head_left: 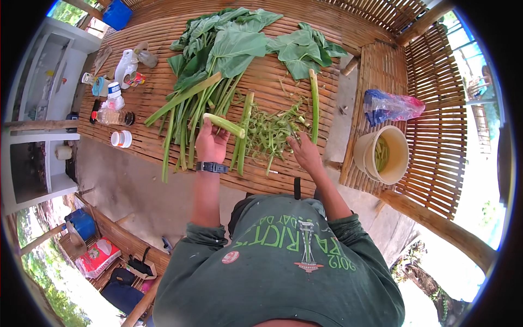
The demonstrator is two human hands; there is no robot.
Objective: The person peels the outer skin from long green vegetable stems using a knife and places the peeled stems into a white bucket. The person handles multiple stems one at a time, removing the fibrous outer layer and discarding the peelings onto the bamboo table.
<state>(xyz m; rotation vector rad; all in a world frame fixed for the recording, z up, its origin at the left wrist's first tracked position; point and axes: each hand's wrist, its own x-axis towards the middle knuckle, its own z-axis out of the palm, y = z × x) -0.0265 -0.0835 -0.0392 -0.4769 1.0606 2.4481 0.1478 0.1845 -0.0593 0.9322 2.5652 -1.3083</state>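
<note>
My left hand [212, 140], with a watch on its wrist, grips a short pale-green stalk piece [225, 124]. My right hand [305, 150] is closed on a small knife [292, 132] above a pile of green peelings [267, 131] on the bamboo table [136, 76]. Long leaf stalks [196, 100] with broad green leaves [234, 49] lie left of the peelings and up the table. A few separate stalks [314, 106] lie either side of the pile, and another bunch of leaves [299, 49] rests at the upper right.
Bottles, tubs and jugs [114, 117] crowd the table's left end. On the right bamboo bench sit a cream bucket [368, 158] with green pieces inside and a blue-pink plastic bag [393, 106]. A white shelving unit [41, 71] stands left; a blue container [80, 220] sits lower left.
</note>
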